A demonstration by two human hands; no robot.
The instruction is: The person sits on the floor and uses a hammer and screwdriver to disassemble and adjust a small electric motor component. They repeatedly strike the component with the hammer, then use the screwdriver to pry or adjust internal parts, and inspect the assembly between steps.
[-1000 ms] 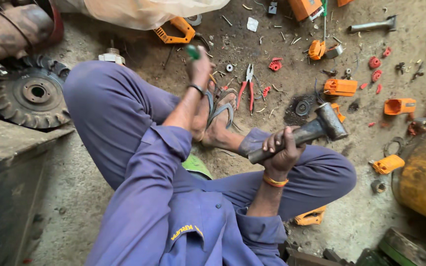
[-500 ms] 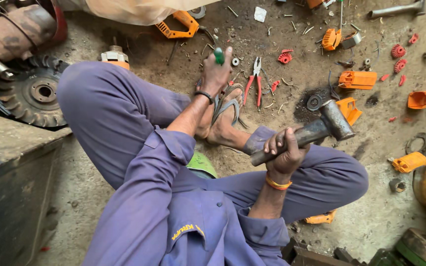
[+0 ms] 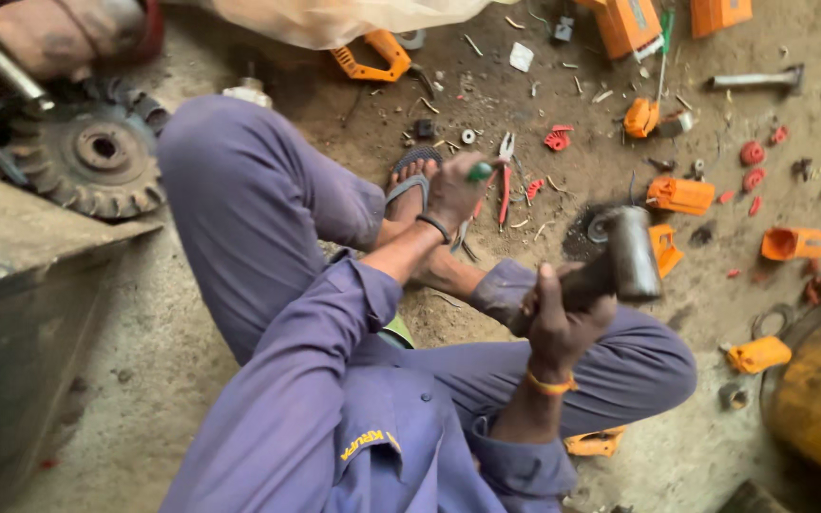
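while the right hand [image 3: 563,318] is closing tight around the wooden handle of a heavy grey steel hammer [image 3: 631,255], raised at 3 o'clock as if for swinging, the left hand [image 3: 453,190] is gripping a slim green-handled tool [image 3: 480,172] at 12 o'clock, steadying it upright on the dirt floor [image 3: 563,190] beside red-handled pliers [image 3: 505,176].

Dusty dirt floor [image 3: 544,114], grey metal bench [image 3: 21,285] at left, soft daylight
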